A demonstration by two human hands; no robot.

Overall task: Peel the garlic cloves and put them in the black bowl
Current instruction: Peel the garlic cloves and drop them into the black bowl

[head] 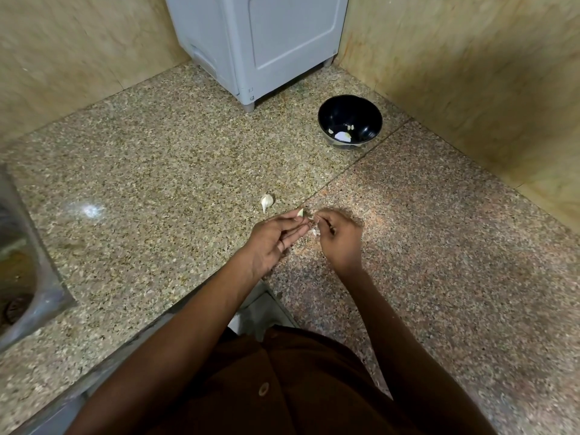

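Closest to me is my brown shirt (282, 387) with its one button, and from it both my forearms reach out over the speckled granite counter (157, 189). My two hands meet over the counter, nearly touching at the fingertips. My left hand (273, 243) lies palm-up with the fingers mostly straight, and a garlic clove (300, 212) is pinched between its thumb and fingertips, the pale tip poking up past them. My right hand (337, 238) is curled, knuckles up, its thumb and forefinger pinching at the same clove from the other side; a scrap of white skin (315, 230) shows just under those fingers, though I cannot tell whether it hangs from the clove or lies on the counter.

Just beyond my left hand's fingertips, slightly to the left, a second garlic clove (266, 202) lies on the counter, unpeeled, apart from my hands.

Far off to the left of my left arm, at the counter's edge, is the rim of a steel sink (28, 277).

Farther out, well beyond my right hand and a little to its right, sits the black bowl (350, 120), with a few pale pieces of garlic in its bottom. Left of the bowl, beyond both hands, stands a grey appliance (257, 42) on short feet in the corner. Beige tiled walls (470, 73) close in behind and on both sides.
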